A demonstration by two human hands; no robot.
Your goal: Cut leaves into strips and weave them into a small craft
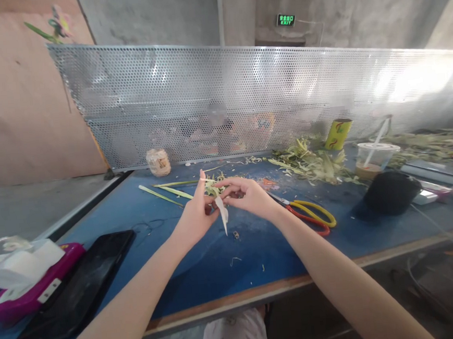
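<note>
Close together above the blue table [273,260], my two hands work on a thin pale leaf strip [223,217] that hangs down in a point. The fingers of my left hand [196,213] are closed round its upper part, with the thumb up. My right hand [248,196] pinches at the top of the same piece, where a greenish bit shows between the fingertips. Behind my left hand lie several long pale green leaf strips [160,195]. Scissors [312,212] with yellow and orange-red handles rest beside my right wrist, their blades partly hidden by it.
Leaf scraps [312,162] are heaped at the back right near a yellow can [338,133], a drink cup [376,155] and a black object [393,193]. A white roll [158,162] stands by the perforated metal screen [173,90]. At left lie a black tablet-like device [79,285] and a magenta box [43,288].
</note>
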